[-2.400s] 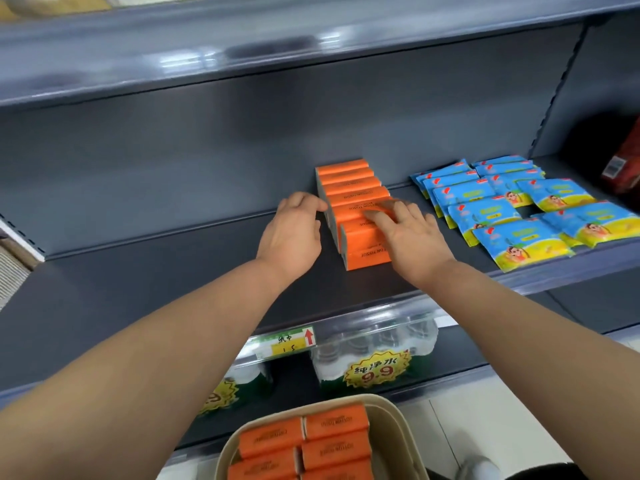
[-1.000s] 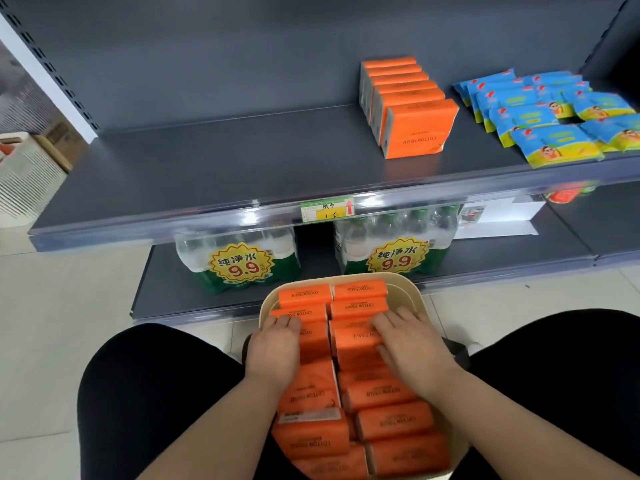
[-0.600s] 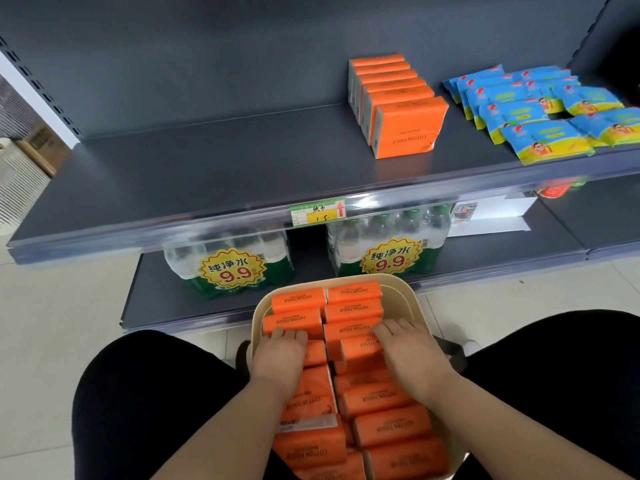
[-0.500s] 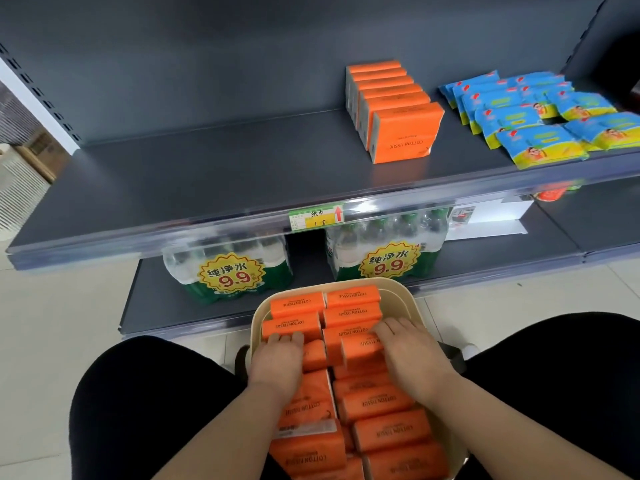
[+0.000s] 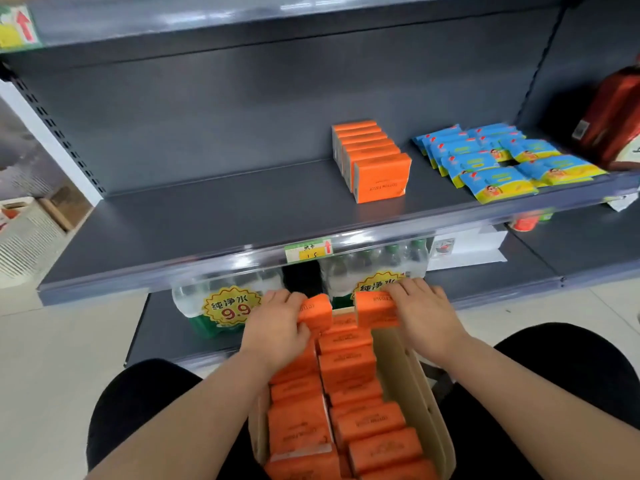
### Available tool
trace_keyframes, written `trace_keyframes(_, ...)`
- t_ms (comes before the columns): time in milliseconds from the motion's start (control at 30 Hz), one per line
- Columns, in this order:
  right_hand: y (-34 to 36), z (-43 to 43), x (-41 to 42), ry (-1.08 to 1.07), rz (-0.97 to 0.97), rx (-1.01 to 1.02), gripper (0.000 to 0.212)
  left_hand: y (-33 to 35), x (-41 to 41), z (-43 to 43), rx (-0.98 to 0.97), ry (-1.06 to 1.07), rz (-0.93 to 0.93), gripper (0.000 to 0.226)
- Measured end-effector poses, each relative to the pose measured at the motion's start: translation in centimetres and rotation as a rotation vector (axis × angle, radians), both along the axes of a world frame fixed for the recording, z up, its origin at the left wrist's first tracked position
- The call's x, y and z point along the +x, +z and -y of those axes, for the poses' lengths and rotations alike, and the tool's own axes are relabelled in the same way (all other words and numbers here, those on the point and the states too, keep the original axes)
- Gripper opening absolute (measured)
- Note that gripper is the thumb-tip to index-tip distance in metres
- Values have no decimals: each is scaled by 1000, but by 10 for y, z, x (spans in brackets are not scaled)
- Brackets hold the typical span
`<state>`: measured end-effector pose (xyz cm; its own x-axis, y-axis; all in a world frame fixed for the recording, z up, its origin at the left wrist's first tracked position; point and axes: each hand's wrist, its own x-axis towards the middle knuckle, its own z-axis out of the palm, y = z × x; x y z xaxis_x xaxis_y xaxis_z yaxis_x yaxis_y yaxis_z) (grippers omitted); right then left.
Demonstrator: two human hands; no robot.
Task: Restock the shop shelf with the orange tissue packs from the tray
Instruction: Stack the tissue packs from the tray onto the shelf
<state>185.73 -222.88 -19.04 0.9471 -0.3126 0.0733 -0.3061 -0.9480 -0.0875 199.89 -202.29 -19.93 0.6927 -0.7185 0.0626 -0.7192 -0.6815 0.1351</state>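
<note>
A beige tray (image 5: 414,382) on my lap holds several orange tissue packs (image 5: 348,367). My left hand (image 5: 275,327) grips one orange pack (image 5: 317,311), lifted above the tray's far end. My right hand (image 5: 427,315) grips another orange pack (image 5: 375,308) beside it, also raised. On the grey shelf (image 5: 207,216) stands a row of several orange packs (image 5: 372,157), upright one behind another, right of the middle.
Blue and yellow packets (image 5: 498,161) lie right of the orange row. A dark red package (image 5: 616,116) stands at the far right. Bottled water packs (image 5: 225,306) with 9.9 stickers sit on the lower shelf. A price tag (image 5: 308,251) marks the shelf edge. White crate (image 5: 24,233) at left.
Both hands closed on a pack each and lifted them out of the tray toward the shelf. My view tilted up, showing more of the shelf.
</note>
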Motion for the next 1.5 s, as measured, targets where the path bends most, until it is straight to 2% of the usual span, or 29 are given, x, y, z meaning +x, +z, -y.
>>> trace_keyframes(267,68,49,21,-127,129,-119,59,90,31,63,-212,8,98,41)
trace_keyframes(467,96,94,22,-188,180,-159,58,129,50,113,-239,-20,140,39)
trace_keyframes(800,94,144,29,-228,167,-95,59,127,63,203,-110,-84,157,45)
trace_keyframes(1233,89,169,46,-115,264,-13,56,112,88,266,-13,-123,230,43)
trace_keyframes(1367,91,168,63,-55,273,15,58,110,96,261,-161,-94,118,50)
trace_keyframes(1500,93,163,92,-2,277,10,54,116,110,240,-365,-26,41,36)
